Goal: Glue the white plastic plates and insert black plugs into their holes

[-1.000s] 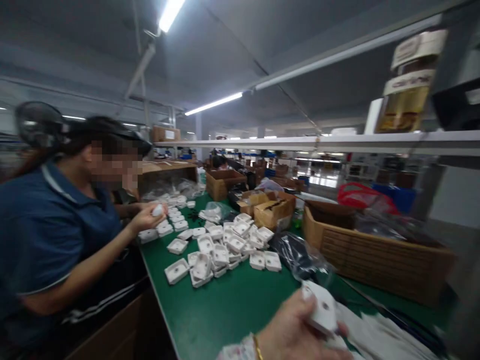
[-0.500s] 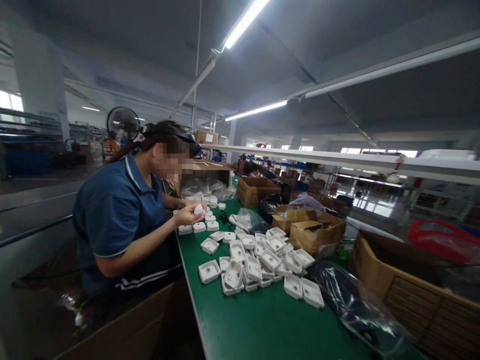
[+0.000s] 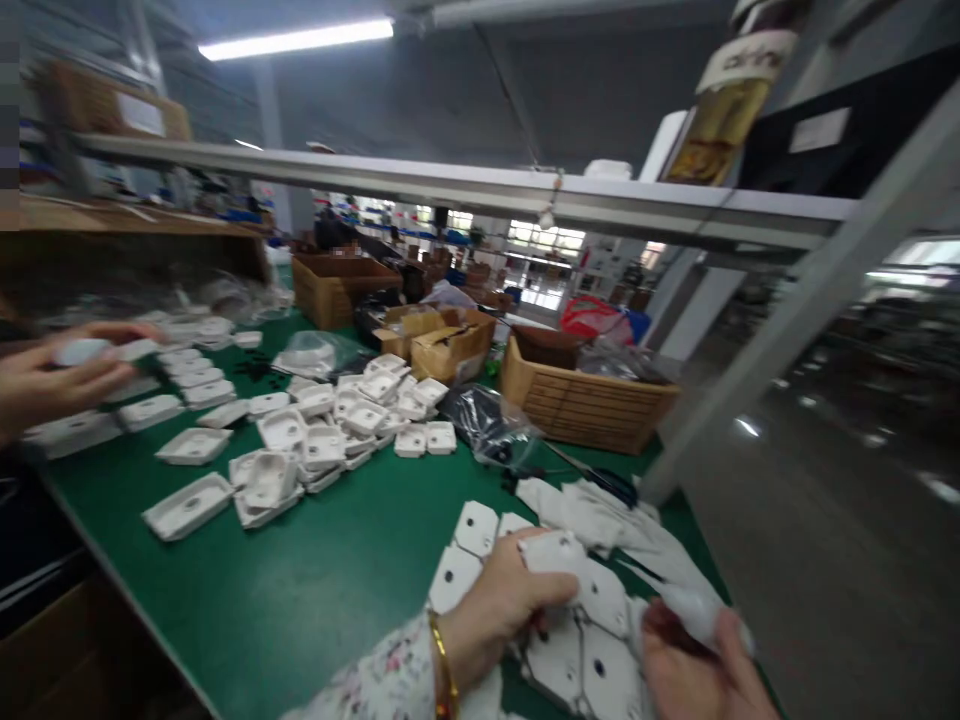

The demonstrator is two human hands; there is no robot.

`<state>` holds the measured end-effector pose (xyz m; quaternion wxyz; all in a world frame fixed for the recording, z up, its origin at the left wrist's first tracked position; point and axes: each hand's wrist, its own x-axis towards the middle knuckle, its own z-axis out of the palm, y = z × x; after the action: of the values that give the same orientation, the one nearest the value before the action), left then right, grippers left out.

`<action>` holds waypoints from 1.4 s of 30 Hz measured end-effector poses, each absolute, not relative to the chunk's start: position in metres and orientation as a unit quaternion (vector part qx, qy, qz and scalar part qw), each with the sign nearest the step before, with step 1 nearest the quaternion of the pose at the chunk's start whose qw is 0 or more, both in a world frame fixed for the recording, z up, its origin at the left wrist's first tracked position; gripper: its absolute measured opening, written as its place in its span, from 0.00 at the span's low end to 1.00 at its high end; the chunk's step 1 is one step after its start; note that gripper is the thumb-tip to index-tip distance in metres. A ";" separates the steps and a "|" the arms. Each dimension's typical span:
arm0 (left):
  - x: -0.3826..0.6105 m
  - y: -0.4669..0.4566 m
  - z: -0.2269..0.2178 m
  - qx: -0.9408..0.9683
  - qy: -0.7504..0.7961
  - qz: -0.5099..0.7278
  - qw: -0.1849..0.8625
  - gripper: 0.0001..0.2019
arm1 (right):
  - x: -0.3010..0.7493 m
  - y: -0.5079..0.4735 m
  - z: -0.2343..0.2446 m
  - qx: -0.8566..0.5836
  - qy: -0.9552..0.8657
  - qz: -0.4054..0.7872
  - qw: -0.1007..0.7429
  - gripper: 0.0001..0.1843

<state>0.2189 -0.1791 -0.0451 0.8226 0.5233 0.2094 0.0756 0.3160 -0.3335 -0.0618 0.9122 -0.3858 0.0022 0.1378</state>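
Observation:
My left hand (image 3: 491,600), with a gold bangle at the wrist, is closed on a white plastic housing (image 3: 556,556) at the lower middle. Under and around it lie several similar white housings (image 3: 551,660) in rows, each with a small dark hole. To the right, my right hand (image 3: 686,680) has its fingers curled around a smooth, rounded white piece (image 3: 697,610); blur hides its exact kind. A crumpled white cloth (image 3: 600,510) lies just beyond both hands.
Loose white housings (image 3: 322,445) are heaped on the green table (image 3: 337,590). A co-worker's hands (image 3: 45,385) hold a white round part at left. Cardboard boxes (image 3: 592,400) and a plastic bag (image 3: 487,425) stand behind. A shelf (image 3: 450,180) with a bottle (image 3: 724,110) spans above.
The view has swung right and down from the co-worker. Both my hands, the white pieces in them, and the rows of housings have come into sight.

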 end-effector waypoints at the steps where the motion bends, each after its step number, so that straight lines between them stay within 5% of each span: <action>1: 0.220 -0.178 -0.047 0.527 0.204 0.070 0.822 0.24 | 0.313 -0.336 -0.062 -0.357 0.062 0.136 0.922 0.10; 16: 0.219 -0.180 -0.050 0.599 0.207 0.080 0.769 0.26 | 0.288 -0.314 -0.042 -0.374 0.028 0.009 0.927 0.22; 42: 0.223 -0.178 -0.059 0.645 0.200 0.075 0.733 0.28 | 0.282 -0.313 -0.048 -0.488 -0.031 -0.104 0.866 0.20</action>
<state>0.2227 -0.1779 -0.0590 0.7334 0.6454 0.2000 0.0751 0.2822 -0.3134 -0.0476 0.8660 -0.4881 -0.0315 -0.1043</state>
